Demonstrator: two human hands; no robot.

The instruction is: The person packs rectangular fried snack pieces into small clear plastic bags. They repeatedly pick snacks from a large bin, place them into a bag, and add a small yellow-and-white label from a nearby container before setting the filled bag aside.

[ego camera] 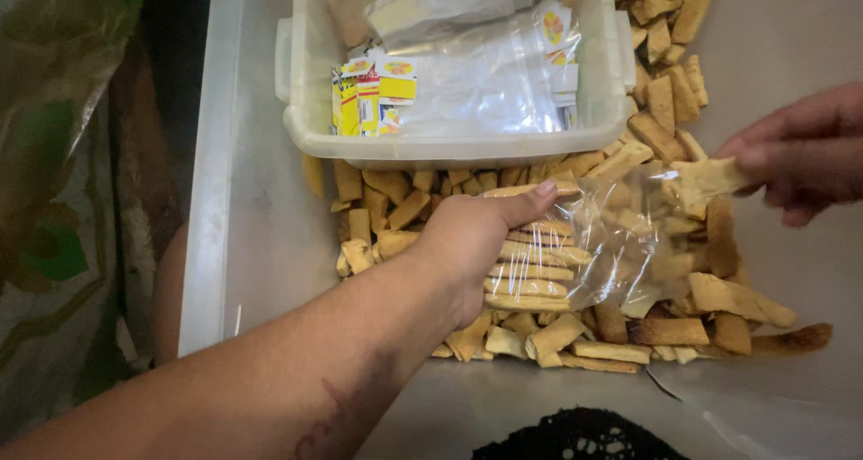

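The left hand (472,244) is closed around the near-left end of a clear plastic bag (611,244), thumb on top, fingers wrapped underneath. The bag is thin, glossy and wrinkled. Inside its gripped end lies a neat stack of pale tan biscuit sticks (530,271), each lying left to right, piled one on another. The bag's long axis runs from centre to right, its open mouth pointing right and rising slightly towards the far side. It is held just above the loose heap, at centre frame.

The right hand (796,154) enters from the right edge, fingers pinched together on a single flat biscuit piece (706,177) at the bag's mouth. Whether the hand also grips the bag's film cannot be determined.

A loose pile of biscuit sticks (683,307) covers the grey worktop (261,235) beneath the bag, pale to dark brown, lying in all directions, and extends to the far right beside the tub.

At the far side stands a translucent plastic tub (458,145) holding empty clear bags (485,74) and small yellow-and-white printed labels (369,92). A dark lacy item (575,433) shows at the near edge.
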